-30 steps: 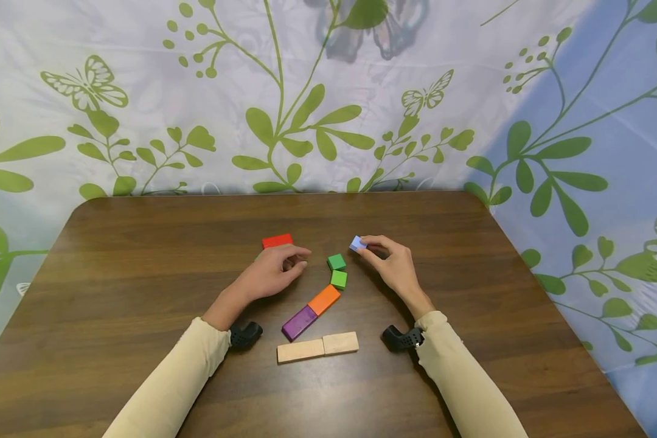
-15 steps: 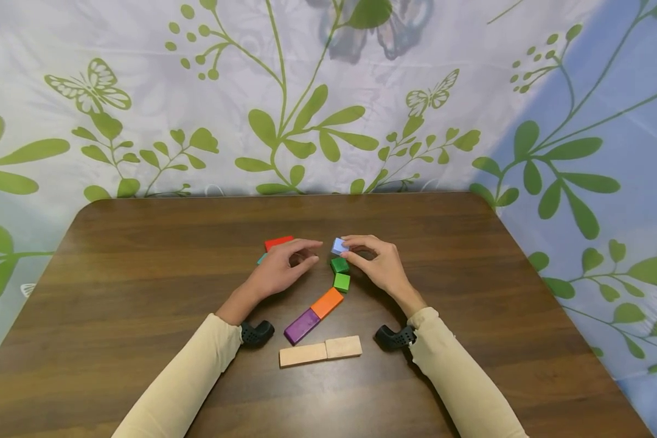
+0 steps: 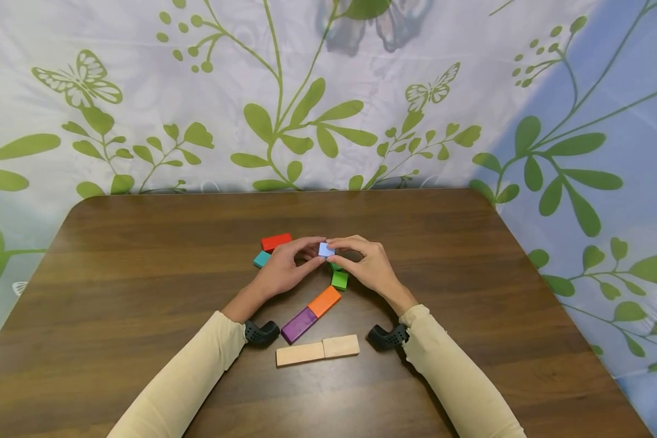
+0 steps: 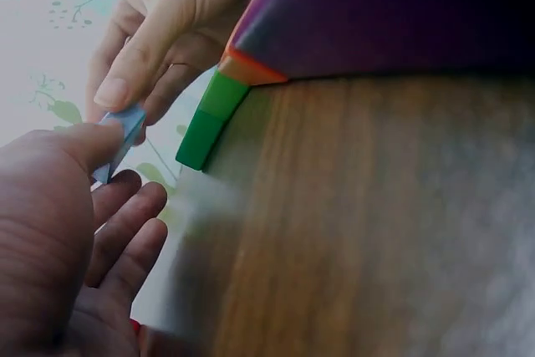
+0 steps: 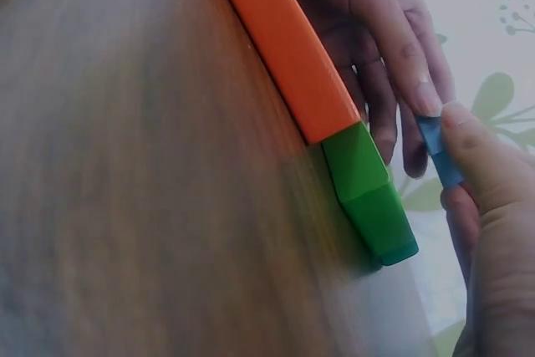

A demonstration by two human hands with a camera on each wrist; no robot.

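A small light blue block [image 3: 326, 250] is held up between both hands, above the table's middle. My right hand [image 3: 376, 266] pinches it between thumb and fingers. From the other side my left hand [image 3: 280, 269] has thumb and forefinger on it too, which the left wrist view shows close up. Just below the hands lie a dark green block [image 4: 199, 141], partly covered in the head view, and a light green block [image 3: 339, 280]. An orange block [image 3: 325, 302] and a purple block [image 3: 299, 325] continue that line toward the front left.
Two plain wooden blocks [image 3: 300, 353] lie end to end nearer the front. Beyond the left hand are a red block [image 3: 276, 241] and a teal block [image 3: 261, 260], the latter partly hidden. A patterned cloth [image 3: 208, 121] hangs behind the brown table [image 3: 142, 243].
My right hand has carried the light blue block leftward, past the dark green block. My left hand has moved right and taken hold of it as well. The table blocks stay put.
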